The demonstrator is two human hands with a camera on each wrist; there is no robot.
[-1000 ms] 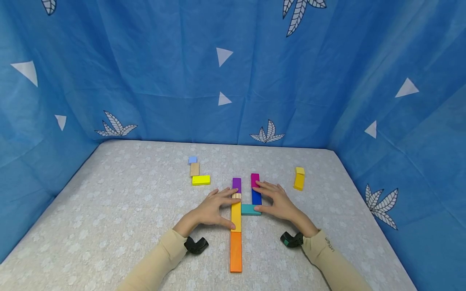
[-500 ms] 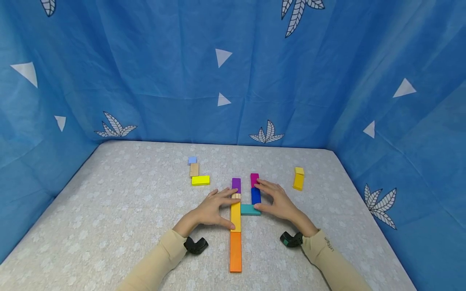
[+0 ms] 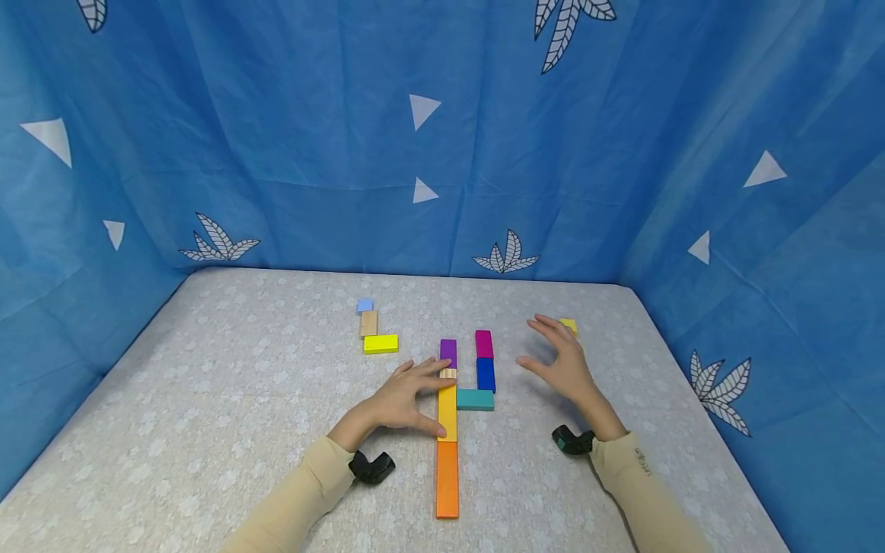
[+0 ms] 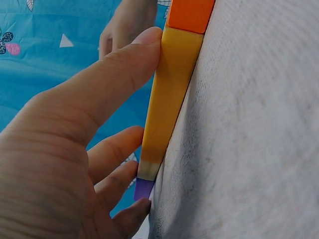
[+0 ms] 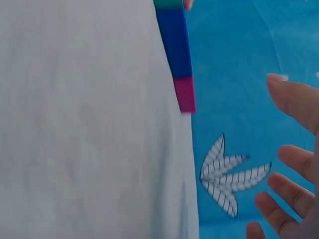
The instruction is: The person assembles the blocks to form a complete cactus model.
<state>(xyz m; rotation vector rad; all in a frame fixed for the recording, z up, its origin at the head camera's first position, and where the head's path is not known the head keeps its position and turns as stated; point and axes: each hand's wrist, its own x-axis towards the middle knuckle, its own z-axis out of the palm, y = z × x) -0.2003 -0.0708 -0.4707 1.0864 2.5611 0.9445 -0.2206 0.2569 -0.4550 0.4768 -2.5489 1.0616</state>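
Note:
In the head view my left hand (image 3: 406, 398) rests with spread fingers on a straight row of blocks. Its thumb touches the amber block (image 4: 172, 82); the fingertips lie by the small pale wood block (image 3: 448, 373) and the purple block (image 3: 449, 352). An orange block (image 3: 447, 482) continues the row at the near end. Beside the row, a teal block (image 3: 475, 399) sticks out sideways, and a blue block (image 3: 486, 374) and a magenta block (image 3: 484, 343) line up beyond it. My right hand (image 3: 568, 367) is raised to the right of these, fingers apart, holding nothing.
A bright yellow block (image 3: 381, 344), a wooden block (image 3: 369, 323) and a light blue block (image 3: 365, 306) lie at the back left. Behind my right hand, a pale yellow block (image 3: 569, 325) shows partly. Blue curtains (image 3: 311, 153) enclose the table.
My right hand has left the blue, magenta and teal blocks and moved right, now covering most of the yellow blocks there. My left hand has stayed in place.

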